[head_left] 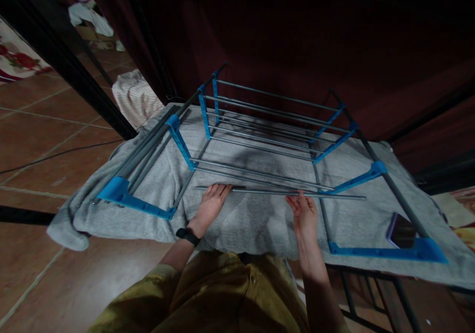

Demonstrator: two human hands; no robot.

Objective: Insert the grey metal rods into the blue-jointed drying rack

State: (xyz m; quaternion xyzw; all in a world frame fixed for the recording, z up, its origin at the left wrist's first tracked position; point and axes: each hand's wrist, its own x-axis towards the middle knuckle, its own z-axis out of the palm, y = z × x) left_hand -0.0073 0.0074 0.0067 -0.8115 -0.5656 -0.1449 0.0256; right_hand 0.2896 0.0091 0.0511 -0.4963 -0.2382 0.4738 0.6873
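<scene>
A loose grey metal tube [263, 191] lies crosswise in front of me, held at two places. My left hand [214, 202] has its fingers curled over the tube near its left end. Toward the other end, my right hand [305, 212] pinches it between thumb and fingers. Just beyond is a partly assembled rack [260, 147] of grey tubes and blue plastic brackets, lying on its side. Several crossbars join its left and right sides at the far brackets. The nearest blue brackets, left bracket [139, 202] and right bracket [386, 253], have no crossbar between them.
A grey blanket [245, 224] covers the bed under the rack. Several loose tubes [148, 150] lie at its left. A phone [401, 231] rests inside the right side frame. Dark red curtains [297, 36] hang behind, and black bed posts [74, 51] stand at the left.
</scene>
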